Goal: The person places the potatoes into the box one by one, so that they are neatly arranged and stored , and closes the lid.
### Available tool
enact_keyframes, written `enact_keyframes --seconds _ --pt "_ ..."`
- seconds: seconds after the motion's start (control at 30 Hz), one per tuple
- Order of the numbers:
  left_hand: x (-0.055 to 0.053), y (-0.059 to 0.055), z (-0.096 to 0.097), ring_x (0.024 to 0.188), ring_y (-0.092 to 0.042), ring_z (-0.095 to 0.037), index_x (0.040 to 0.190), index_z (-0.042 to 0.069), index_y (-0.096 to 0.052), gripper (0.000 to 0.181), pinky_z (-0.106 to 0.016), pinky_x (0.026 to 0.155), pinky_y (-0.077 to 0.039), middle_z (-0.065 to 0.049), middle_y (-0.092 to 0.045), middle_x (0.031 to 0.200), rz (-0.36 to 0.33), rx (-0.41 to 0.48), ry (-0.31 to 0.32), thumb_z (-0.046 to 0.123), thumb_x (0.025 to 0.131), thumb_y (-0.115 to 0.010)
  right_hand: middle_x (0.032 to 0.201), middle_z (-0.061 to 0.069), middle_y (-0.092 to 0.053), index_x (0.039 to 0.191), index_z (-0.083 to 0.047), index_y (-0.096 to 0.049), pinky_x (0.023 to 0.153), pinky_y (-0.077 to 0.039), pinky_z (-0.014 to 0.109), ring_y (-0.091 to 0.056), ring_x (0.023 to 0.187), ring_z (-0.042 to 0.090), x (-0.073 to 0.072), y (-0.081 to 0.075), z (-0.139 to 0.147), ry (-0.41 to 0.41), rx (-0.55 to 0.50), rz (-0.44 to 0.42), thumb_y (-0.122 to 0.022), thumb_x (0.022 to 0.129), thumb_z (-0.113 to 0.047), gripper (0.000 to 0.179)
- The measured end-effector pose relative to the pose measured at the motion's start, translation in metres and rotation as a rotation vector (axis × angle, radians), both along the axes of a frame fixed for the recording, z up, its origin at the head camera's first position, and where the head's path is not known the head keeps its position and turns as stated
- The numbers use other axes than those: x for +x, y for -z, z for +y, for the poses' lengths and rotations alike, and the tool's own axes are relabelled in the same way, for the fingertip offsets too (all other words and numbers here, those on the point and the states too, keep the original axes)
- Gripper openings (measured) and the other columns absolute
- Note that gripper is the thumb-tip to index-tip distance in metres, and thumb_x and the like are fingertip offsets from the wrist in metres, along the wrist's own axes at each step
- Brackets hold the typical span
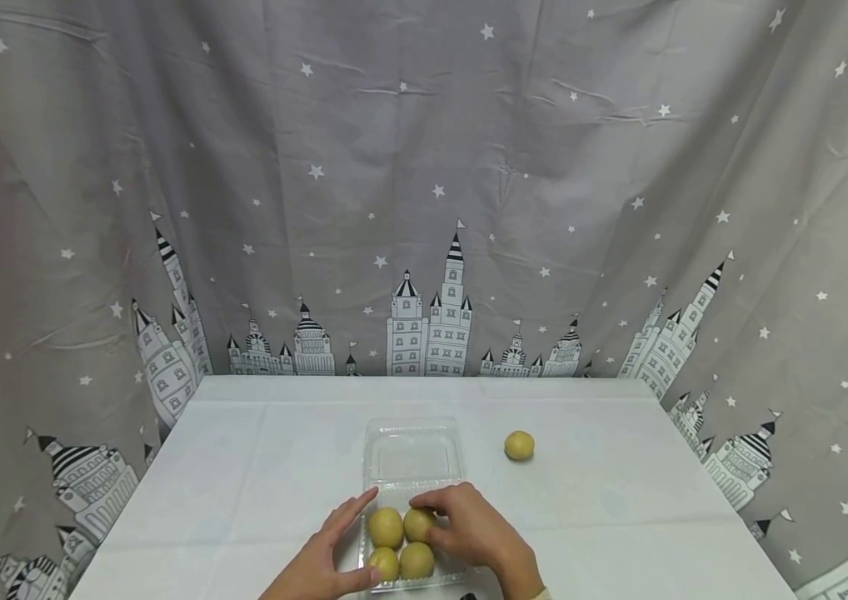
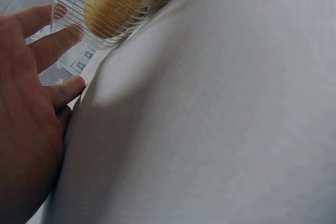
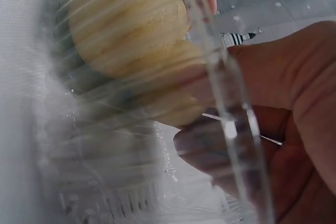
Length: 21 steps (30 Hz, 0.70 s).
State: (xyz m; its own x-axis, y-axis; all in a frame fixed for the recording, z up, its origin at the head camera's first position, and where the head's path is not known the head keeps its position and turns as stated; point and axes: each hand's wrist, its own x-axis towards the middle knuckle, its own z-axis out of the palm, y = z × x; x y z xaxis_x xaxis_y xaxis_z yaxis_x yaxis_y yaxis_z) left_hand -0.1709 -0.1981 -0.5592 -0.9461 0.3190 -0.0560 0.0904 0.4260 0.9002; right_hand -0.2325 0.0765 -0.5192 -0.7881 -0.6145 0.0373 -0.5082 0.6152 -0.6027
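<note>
A clear plastic clamshell box (image 1: 409, 581) lies with its lid (image 1: 412, 454) folded back away from me. Several round yellow fruits (image 1: 386, 527) sit in its base; their exact kind is unclear. My right hand (image 1: 472, 527) reaches over the right wall and holds the back-right fruit (image 1: 418, 525) between thumb and fingers. In the right wrist view, that fruit (image 3: 181, 106) shows partly through the ribbed wall. Spread along the box's left side is my left hand (image 1: 330, 554), fingers extended, its thumb by the front-left fruit (image 1: 384, 564). The left wrist view shows fingertips (image 2: 71, 35) against the plastic.
One more yellow fruit (image 1: 519, 445) rests on the white-covered table (image 1: 281, 467), right of the lid. A small dark object (image 1: 468, 597) shows at the bottom edge. Behind the table hangs a grey curtain (image 1: 424, 167) printed with stars and castles.
</note>
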Motion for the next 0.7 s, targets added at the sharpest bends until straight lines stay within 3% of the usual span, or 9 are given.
enact_keyframes --seconds 0.5,0.7 --pt "0.0 0.0 -0.002 0.16 -0.018 -0.067 0.172 0.026 -0.037 0.099 -0.094 0.112 -0.025 -0.031 -0.03 0.176 0.005 0.013 0.01 0.034 0.089 -0.09 0.12 -0.002 -0.083 0.125 -0.007 -0.082 0.097 -0.064 0.03 -0.077 0.111 0.01 0.005 -0.012 0.005 -0.005 -0.027 0.022 -0.079 0.089 -0.003 0.036" --pt "0.0 0.0 -0.002 0.16 -0.019 -0.066 0.172 0.025 -0.037 0.1 -0.093 0.113 -0.026 -0.029 -0.031 0.175 0.015 0.014 0.012 0.034 0.088 -0.09 0.116 0.0 -0.084 0.121 -0.006 -0.082 0.093 -0.065 0.029 -0.078 0.107 0.011 0.004 -0.009 0.005 -0.003 -0.051 0.031 -0.08 0.088 0.003 0.034"
